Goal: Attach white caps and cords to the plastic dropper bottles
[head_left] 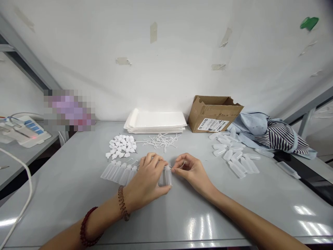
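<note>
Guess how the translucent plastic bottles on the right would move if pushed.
Those translucent plastic bottles look small, so they're probably light. Lying mostly on the smooth, shiny grey table, they'd likely slide; rounded sides might let some roll.

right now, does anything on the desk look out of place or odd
One bottle lies at the black strip, right of the loose pile and apart from it, so it looks stray. I see no spill.

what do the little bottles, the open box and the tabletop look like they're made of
Bottles: probably plastic, frosted and see-through. Open box: likely cardboard, matte brown, with notched edges. Tabletop: smooth, glossy grey, showing bright glare; perhaps laminate or painted metal, I can't tell which.
</note>
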Tool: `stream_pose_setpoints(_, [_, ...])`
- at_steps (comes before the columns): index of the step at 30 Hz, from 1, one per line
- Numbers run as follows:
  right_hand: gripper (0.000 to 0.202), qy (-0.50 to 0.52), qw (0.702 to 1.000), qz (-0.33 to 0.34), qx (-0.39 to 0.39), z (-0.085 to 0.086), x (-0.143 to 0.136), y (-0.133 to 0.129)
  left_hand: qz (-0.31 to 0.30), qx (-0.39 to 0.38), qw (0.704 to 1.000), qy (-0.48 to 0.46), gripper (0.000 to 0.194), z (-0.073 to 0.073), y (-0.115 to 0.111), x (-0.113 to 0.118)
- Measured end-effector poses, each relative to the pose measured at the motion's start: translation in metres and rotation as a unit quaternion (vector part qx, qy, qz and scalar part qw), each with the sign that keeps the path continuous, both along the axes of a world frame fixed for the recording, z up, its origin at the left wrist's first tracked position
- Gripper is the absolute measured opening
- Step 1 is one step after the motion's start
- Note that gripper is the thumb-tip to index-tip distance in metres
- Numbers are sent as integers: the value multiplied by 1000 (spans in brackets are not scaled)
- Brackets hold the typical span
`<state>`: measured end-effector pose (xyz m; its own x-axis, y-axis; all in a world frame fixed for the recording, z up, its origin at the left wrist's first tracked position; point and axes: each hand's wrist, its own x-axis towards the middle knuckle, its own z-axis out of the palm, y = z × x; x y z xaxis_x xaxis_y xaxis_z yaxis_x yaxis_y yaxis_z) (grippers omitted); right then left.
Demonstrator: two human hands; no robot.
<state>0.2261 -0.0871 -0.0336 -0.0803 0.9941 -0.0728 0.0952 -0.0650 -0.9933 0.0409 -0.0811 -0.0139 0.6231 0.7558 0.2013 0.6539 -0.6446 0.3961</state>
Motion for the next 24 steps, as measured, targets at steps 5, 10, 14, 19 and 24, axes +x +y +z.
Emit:
stream_pose_setpoints(5, [5, -103, 992, 35, 66, -3, 1, 1, -2, 2, 1000, 8, 38, -1, 0, -1])
stream_pose_setpoints(10, [10, -244, 937, 80, 235, -7, 2, 3, -3, 18, 1000, 16, 32, -3, 1, -2])
stream_pose_setpoints(14, [11, -329, 888, 91, 309, -9, 3, 3, 2, 17, 1000, 22, 31, -2, 1, -1])
stream_pose_setpoints(19, [13, -372, 848, 112, 361, -11, 4, 3, 2, -4, 999, 45, 33, 2, 1, -1])
stream_pose_setpoints(24, [16, -405, 814, 112, 402, -13, 4, 3, -3, -6, 999, 46, 36, 2, 1, -1])
